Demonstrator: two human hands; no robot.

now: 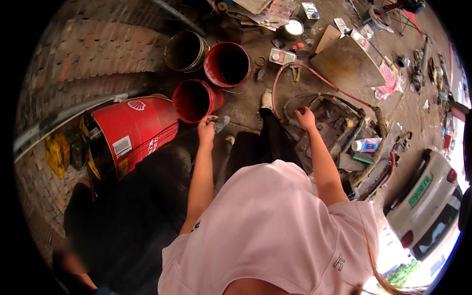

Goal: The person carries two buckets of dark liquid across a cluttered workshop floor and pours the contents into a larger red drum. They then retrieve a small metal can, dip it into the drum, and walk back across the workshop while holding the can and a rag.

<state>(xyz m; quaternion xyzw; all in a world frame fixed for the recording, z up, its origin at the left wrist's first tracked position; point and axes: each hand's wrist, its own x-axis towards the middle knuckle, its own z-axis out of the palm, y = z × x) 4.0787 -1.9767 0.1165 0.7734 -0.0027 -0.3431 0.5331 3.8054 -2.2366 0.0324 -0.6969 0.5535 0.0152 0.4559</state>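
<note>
My left hand (206, 129) is closed on a small grey rag-like piece (221, 124), which pokes out to the right of the fingers. It is just beside the rim of a red bucket (216, 101). My right hand (306, 118) is raised over the left side of a dirty machine frame with hoses (332, 123). Its fingers are curled together; whether anything small is between them is hidden. A reddish hose (314, 73) loops in front of that hand. Between my hands, a pale glove-like piece (267, 100) lies near my dark trouser leg.
Left lies a large red drum (142, 128), with a person in black (132, 221) close beside me. Behind stand another red bucket (209, 69) and a dark bucket (172, 54). A metal sheet (344, 61), tins and a white tube (366, 145) lie about. A car (423, 206) is parked right.
</note>
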